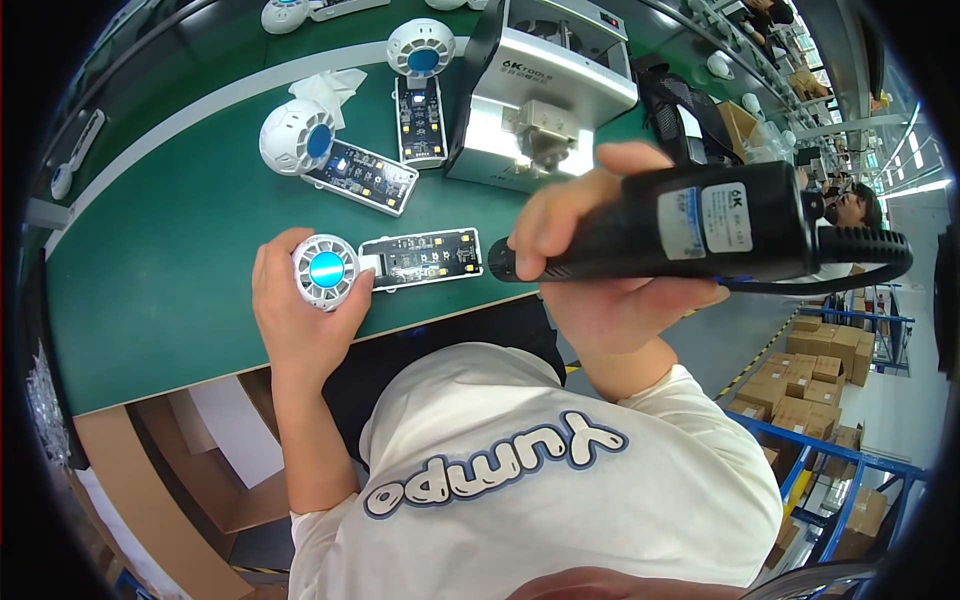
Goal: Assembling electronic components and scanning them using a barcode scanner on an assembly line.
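Observation:
My left hand is wrapped round the white, vented round head of a handheld fan with a shiny blue centre. The fan lies on the green table, its open handle pointing right and showing a dark circuit board with small yellow parts. Gripped in my right hand is a black electric screwdriver, held level above the table's front edge. Its nose is at the right end of the handle; whether the bit touches a screw cannot be made out. A cable leaves its back end.
Two similar open fans lie farther back, beside a crumpled white tissue. A silver and black screw feeder machine stands at the back right, with a black bag beyond it. Cardboard boxes are stacked on the right.

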Tool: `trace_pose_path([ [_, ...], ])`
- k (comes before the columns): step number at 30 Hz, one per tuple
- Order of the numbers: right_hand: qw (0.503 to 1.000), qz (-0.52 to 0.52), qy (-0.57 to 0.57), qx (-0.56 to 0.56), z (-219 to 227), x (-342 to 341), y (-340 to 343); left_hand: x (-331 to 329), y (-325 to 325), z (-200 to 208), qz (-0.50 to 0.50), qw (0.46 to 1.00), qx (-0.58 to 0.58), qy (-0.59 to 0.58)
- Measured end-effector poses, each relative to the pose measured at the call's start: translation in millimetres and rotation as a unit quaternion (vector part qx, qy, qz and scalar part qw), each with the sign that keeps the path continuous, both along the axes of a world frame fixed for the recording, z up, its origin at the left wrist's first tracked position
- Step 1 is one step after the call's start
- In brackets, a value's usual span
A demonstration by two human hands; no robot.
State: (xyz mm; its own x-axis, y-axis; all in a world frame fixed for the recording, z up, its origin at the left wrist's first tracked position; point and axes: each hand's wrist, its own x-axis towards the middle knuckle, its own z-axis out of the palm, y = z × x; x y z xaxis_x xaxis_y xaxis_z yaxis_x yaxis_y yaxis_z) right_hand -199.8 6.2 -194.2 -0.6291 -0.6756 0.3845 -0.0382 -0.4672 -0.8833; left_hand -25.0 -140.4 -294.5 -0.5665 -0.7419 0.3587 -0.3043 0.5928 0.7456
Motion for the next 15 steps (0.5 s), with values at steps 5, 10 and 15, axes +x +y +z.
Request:
trace_pose_path([
  [5,1.0,0.003,-0.012,0.02,-6,1,0,1,0,1,0.002,1.0,-0.006,-0.009],
  [10,0.995,0.067,0.037,-0.067,-25,-13,-2,-1,1,4,0.002,1.0,0.005,-0.016],
  [15,0.985,0.141,0.101,0.015,-5,-19,14,-4,2,10,0.009,1.0,0.022,-0.006],
])
